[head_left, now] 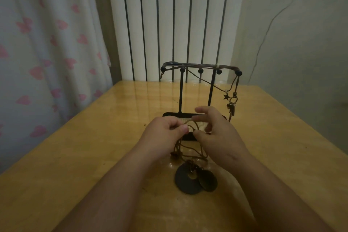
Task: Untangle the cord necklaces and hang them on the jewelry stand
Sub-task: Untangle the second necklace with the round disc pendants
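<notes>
A black metal jewelry stand (181,92) rises at the middle of the wooden table (75,156). Cord necklaces lie along its top bar, and a star charm (226,97) and a metal pendant (232,108) hang at its right end. In front of the stand my left hand (165,132) and my right hand (216,128) each pinch brown cord (190,149) of a tangled necklace. The cord loops hang between the hands down to two dark round disc pendants (190,179) lying on the table.
A white radiator (175,24) stands behind the table. A curtain with pink hearts (47,43) hangs on the left, and a pale wall (301,34) is on the right. A tiny speck (144,124) lies on the table left of the hands.
</notes>
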The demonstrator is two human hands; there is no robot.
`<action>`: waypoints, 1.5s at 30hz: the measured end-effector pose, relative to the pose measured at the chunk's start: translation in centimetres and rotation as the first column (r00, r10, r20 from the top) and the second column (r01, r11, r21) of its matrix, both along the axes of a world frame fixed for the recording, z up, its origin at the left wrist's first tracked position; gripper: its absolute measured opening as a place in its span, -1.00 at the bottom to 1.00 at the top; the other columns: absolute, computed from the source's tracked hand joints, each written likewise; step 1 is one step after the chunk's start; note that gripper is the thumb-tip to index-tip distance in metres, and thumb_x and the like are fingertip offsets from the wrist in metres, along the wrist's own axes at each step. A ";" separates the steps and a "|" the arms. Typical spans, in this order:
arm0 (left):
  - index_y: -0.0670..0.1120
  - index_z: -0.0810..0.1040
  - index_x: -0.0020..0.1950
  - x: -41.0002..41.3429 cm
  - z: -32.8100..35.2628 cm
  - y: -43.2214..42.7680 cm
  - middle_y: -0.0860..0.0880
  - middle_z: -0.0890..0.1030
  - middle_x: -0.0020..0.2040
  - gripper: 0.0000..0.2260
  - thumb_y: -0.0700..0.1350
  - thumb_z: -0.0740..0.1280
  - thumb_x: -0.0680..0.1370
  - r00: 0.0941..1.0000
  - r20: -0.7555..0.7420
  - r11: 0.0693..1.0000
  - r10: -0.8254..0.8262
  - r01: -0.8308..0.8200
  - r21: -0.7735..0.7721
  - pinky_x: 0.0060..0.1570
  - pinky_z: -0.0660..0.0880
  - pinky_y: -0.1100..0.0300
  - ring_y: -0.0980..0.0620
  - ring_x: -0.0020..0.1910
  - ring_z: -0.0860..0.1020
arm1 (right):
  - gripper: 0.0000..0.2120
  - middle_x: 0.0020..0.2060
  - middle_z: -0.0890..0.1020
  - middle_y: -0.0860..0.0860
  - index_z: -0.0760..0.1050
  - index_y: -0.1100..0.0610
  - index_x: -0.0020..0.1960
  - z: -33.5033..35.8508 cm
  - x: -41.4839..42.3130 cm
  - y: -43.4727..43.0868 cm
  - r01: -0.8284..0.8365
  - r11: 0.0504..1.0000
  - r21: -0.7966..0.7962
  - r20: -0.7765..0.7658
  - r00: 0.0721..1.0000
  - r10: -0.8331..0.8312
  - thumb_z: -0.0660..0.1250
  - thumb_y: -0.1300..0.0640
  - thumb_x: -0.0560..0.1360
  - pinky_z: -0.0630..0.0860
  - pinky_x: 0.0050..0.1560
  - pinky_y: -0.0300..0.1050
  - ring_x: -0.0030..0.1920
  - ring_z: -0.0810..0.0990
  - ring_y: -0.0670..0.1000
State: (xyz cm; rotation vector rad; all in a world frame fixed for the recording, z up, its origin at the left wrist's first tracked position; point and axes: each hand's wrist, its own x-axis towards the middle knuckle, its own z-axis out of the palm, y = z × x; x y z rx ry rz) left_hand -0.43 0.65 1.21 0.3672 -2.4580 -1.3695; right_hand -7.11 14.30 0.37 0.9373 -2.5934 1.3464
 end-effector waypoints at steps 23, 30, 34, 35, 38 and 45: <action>0.07 0.63 -0.15 0.2 -0.1 -0.1 0.05 0.64 -0.18 -0.83 -0.04 0.32 0.61 0.999 0.016 0.999 -0.046 0.046 -0.020 -0.17 0.46 0.24 0.10 -0.14 0.59 | -0.65 0.12 0.51 -0.04 0.46 -0.08 0.29 0.4 -0.6 0.8 0.077 0.967 -0.243 0.141 0.989 -0.043 0.26 0.20 0.55 0.57 -0.24 -0.32 0.05 0.53 -0.08; 0.05 0.65 -0.14 0.2 -0.2 -0.6 0.04 0.63 -0.19 -0.83 -0.06 0.31 0.61 0.996 -0.006 0.995 -0.087 0.087 0.044 -0.19 0.44 0.23 0.11 -0.17 0.57 | -0.86 -0.09 0.60 -0.20 0.56 -0.15 0.10 -0.3 0.0 0.0 -0.031 0.990 0.137 -0.034 0.999 0.036 0.29 0.01 0.58 0.47 -0.14 -0.29 -0.07 0.55 -0.18; 0.04 0.65 0.08 0.0 -0.2 -0.7 0.11 0.57 -0.24 -0.82 -0.01 0.25 0.64 0.998 -0.025 0.981 -0.049 0.053 0.185 -0.32 0.35 0.27 0.19 -0.33 0.45 | -0.87 -0.16 0.63 -0.03 0.55 -0.04 -0.05 0.5 0.2 0.3 -0.001 0.992 -0.126 0.121 0.993 0.017 0.23 0.05 0.60 0.60 -0.11 -0.02 -0.12 0.60 0.01; 0.04 0.64 0.11 -0.2 -0.3 -0.8 0.09 0.54 -0.24 -0.81 -0.02 0.24 0.65 0.999 -0.015 0.975 -0.040 0.042 0.220 -0.34 0.33 0.24 0.14 -0.33 0.42 | -0.85 -0.16 0.63 -0.03 0.56 -0.01 -0.07 0.9 0.4 0.3 0.018 0.979 -0.202 0.175 0.984 0.018 0.23 0.07 0.61 0.60 -0.08 -0.01 -0.10 0.60 0.01; 0.00 0.65 -0.03 -0.4 -0.6 -0.8 0.00 0.53 -0.27 -0.85 -0.08 0.29 0.63 1.000 0.021 0.969 0.002 -0.007 0.246 -0.38 0.32 0.18 0.07 -0.37 0.39 | -0.80 -0.26 0.63 -0.11 0.57 0.10 -0.09 1.6 0.6 0.5 0.054 0.922 -0.384 0.333 0.939 0.084 0.20 0.11 0.62 0.46 -0.14 -0.09 -0.18 0.58 -0.15; 0.00 0.65 -0.04 -0.1 -0.2 -0.9 0.04 0.57 -0.28 -0.85 -0.09 0.28 0.63 0.999 0.022 0.980 0.048 -0.051 0.191 -0.33 0.34 0.26 0.17 -0.33 0.47 | -0.85 -0.22 0.61 0.02 0.54 0.13 0.07 2.4 0.6 0.9 0.200 0.787 -0.584 0.434 0.896 0.094 0.20 0.14 0.63 0.45 -0.49 -0.33 -0.45 0.57 -0.19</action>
